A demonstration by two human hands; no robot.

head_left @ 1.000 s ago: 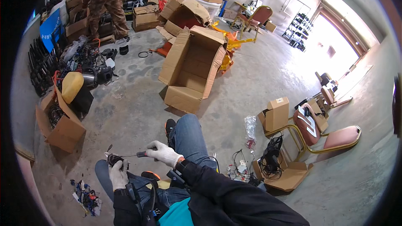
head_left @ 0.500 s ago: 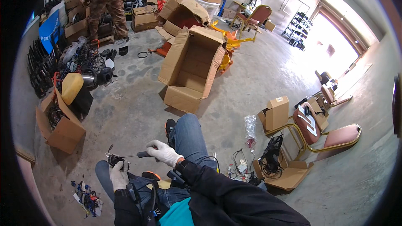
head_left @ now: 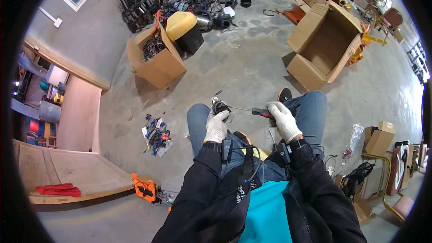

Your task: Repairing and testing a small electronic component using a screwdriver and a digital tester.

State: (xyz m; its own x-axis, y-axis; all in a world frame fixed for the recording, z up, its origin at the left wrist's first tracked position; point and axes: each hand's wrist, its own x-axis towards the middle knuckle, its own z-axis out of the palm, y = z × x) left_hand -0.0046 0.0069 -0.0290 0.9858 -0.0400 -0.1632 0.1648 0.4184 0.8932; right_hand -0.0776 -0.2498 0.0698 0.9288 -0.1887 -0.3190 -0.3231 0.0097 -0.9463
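Observation:
My left hand (head_left: 217,127), in a white knit glove, is closed around a small dark rounded part (head_left: 220,107) with a short wire loop at its top. Its exact kind cannot be made out. In my gloved right hand (head_left: 284,121) is a screwdriver (head_left: 260,112) with a dark and red handle. The screwdriver's thin shaft points left, its tip at the dark part. Both hands are in front of my knees. Below my right hand a second thin metal shaft shows near the wrist, partly hidden.
A pile of small wires and scraps (head_left: 157,136) lies on the floor to the left. Beyond it stands a carton of cables (head_left: 158,69) beside a yellow-topped black container (head_left: 182,27). A large open carton (head_left: 310,69) stands ahead right. Red cloth (head_left: 58,190) lies on a wooden ledge.
The view has swung left, bringing a doorway and wooden ledge into sight. My hands still hold the dark part and screwdriver; my right hand has turned slightly around the handle.

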